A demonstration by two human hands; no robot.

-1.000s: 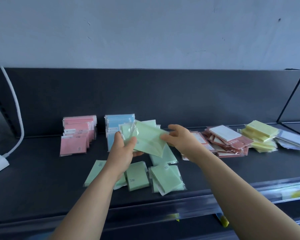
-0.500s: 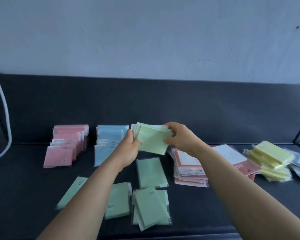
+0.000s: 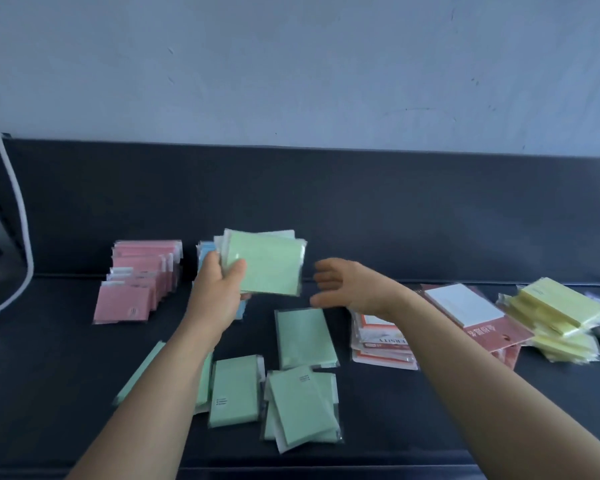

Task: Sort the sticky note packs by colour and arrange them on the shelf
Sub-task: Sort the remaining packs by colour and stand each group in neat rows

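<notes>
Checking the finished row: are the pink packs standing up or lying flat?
Standing up: the pink packs stand on edge, one behind another, faces toward the camera.

The person shows as two bare arms. The left hand [image 3: 219, 289] and right hand [image 3: 355, 289] are uncovered, with slim fingers [image 3: 329, 276]. The left forearm [image 3: 174, 375] and right forearm [image 3: 482, 375] are bare as far as the view's lower edge.
</notes>
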